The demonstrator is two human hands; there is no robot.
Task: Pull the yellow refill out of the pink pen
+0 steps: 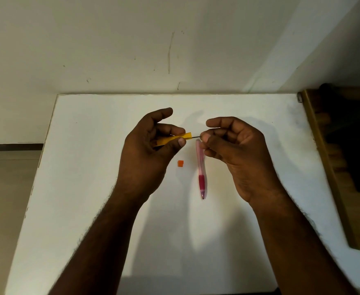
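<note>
Above the white surface (111, 188), my left grip (147, 150) pinches a yellow case (174, 139); right grip (234, 150) pinches its thin dark lead (196, 136).

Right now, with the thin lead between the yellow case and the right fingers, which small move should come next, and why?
Probably the right hand should draw the thin lead straight out to the right. It pinches one end, while the other end sits in the yellow case gripped by the left hand; a sideways pull might snap it.
</note>
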